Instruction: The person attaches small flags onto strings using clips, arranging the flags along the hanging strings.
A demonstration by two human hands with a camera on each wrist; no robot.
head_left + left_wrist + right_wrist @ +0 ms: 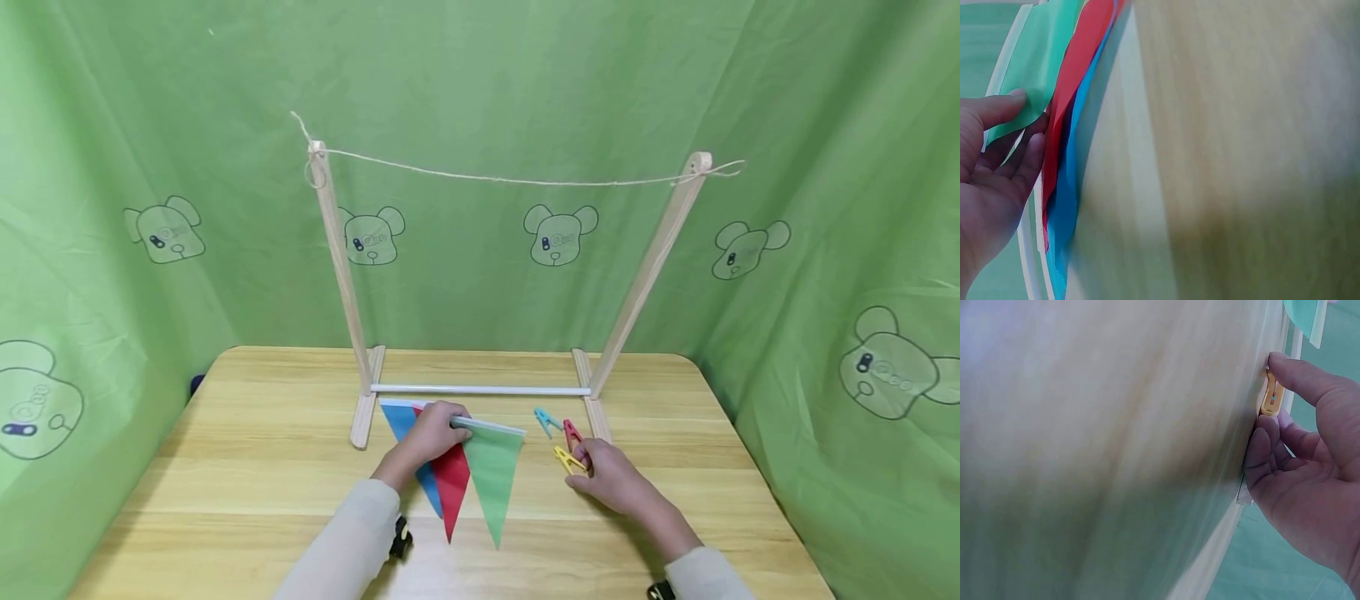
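Note:
My left hand pinches the white top edge of a green pennant, thumb in front and fingers behind. A red pennant and a blue pennant lie overlapped beside it, partly hidden by the hand; in the left wrist view the red and blue cloths hang past the fingertips. My right hand has thumb and fingers around a yellow clothespin at the tabletop; the right wrist view shows the clothespin between them. Just beyond are a red clothespin and a blue clothespin.
Behind the hands stands a wooden frame with a left post, a right post and a white bottom bar. A thin string sags between the post tops. Green curtains surround the wooden table.

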